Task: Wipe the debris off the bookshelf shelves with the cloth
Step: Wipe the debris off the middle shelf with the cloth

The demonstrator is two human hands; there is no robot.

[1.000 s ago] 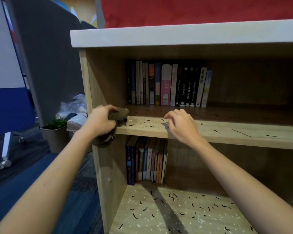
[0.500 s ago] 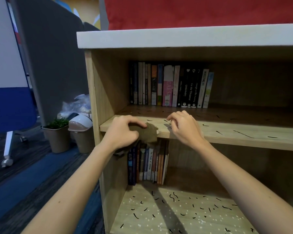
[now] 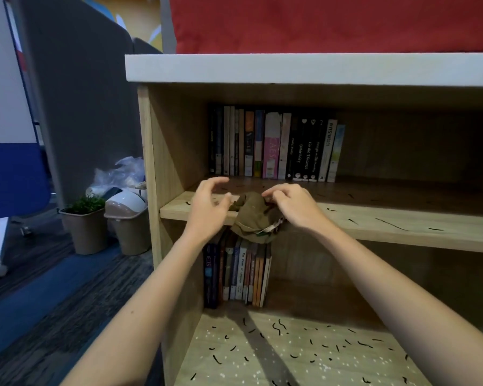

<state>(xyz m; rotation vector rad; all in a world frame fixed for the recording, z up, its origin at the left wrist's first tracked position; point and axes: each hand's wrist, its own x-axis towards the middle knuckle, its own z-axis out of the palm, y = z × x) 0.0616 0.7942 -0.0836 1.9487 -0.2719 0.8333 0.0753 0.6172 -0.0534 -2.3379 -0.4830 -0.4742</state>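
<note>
Progress check: not far in, I'd say. The cloth [image 3: 255, 215] is a bunched olive wad sitting on the near edge of the middle shelf [image 3: 402, 232], towards the left end of the bookshelf [image 3: 176, 151]. Half of it hangs over the lip in front of the lower books [image 3: 237, 274].

The right hand [image 3: 293, 207] has its fingers [image 3: 272, 192] curled and pinching the top of the cloth. The left hand [image 3: 209, 207] is just left of it with fingers spread and loosely curved, gripping nothing. I can't tell if the thumb touches the fabric.

What's done? Judging by the shelf, maybe the small left stretch of the middle board, which looks mostly bare apart from one dark strand [image 3: 188, 203] near the corner.

What's left is nearly everything:
- The debris [image 3: 389, 224] is scattered along the middle shelf to the right of the hands, with a few bits farther in near the upper books [image 3: 273, 146].
- The bottom shelf [image 3: 402, 355] is covered in black squiggles [image 3: 276, 327] and white specks [image 3: 207, 337], and looks totally untouched.

So my guess is one shelf barely started and one not begun. The top board is too edge-on to judge.
</note>
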